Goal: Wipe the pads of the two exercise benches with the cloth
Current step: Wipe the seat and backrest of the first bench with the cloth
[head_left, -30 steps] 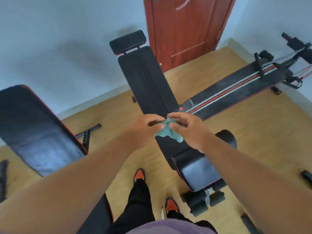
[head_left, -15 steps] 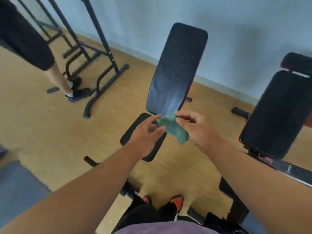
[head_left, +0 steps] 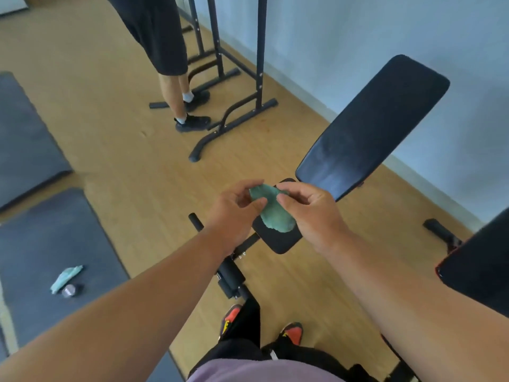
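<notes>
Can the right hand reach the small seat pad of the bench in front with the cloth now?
Probably yes. The right hand and left hand pinch the cloth directly above the seat pad, and nothing lies between them.

arms bare | mauve top (head_left: 261,372) | black trousers (head_left: 242,326) | orange-black shoes (head_left: 292,332)

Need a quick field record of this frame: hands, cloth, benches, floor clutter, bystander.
left hand: pinches the cloth's upper edge
right hand: pinches the cloth from the other side
cloth: green, crumpled, held in the air above the seat pad
seat pad: black, small, below the hands, cloth not touching it
back pad: black, inclined, toward the wall
second bench: black pad with red trim, at right edge
floor mat: dark, carries a spare cloth and a small round object
bystander: stands by a black metal rack
</notes>
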